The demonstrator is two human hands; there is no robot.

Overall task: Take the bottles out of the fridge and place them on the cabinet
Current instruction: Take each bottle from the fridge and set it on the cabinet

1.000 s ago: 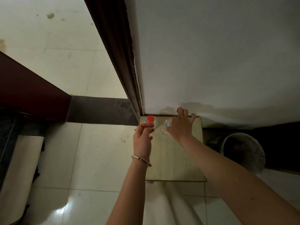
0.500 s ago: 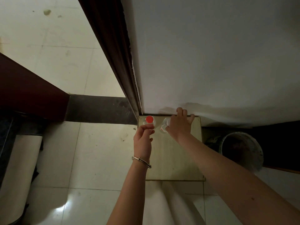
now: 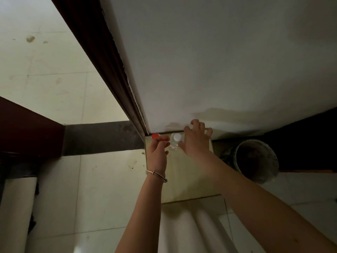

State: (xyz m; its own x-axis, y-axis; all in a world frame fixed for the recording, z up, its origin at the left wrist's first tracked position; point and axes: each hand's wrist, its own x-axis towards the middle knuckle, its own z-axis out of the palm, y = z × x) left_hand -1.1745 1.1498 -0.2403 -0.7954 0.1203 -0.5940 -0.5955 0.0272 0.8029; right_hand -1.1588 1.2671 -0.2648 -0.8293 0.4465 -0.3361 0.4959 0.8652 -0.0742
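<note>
desk: bottles, where are they sitting?

field: two are standing upright at the far edge of the cabinet (image 3: 184, 179), close against the wall (image 3: 218, 61). the red-capped bottle (image 3: 155, 136) is showing just left of the left hand's fingertips (image 3: 162, 138). the white-capped bottle (image 3: 175, 141) is standing between the two hands, right beside the right thumb.

desk: what are the hands doing?

field: the left hand (image 3: 157, 154), wearing a bracelet (image 3: 156, 174), is curling its fingers around the red-capped bottle's neck area, but i am not managing to tell whether it is gripping or only hovering. the right hand (image 3: 196, 143) is spreading its fingers (image 3: 196, 123) wide and holding nothing.

desk: which step is this looking like?

field: it is looking like the setting-down step, with both bottles apparently resting on the top. next, i am judging, both hands are needing to come away without knocking either bottle, since the two are standing close together.

desk: anything hidden?

field: the red-capped bottle's body is hiding behind the left fingers, and dim light is blurring the clear plastic. the fridge is sitting out of view, so any remaining bottles are going uncounted. a bucket (image 3: 255, 161) is standing right of the right hand.
</note>
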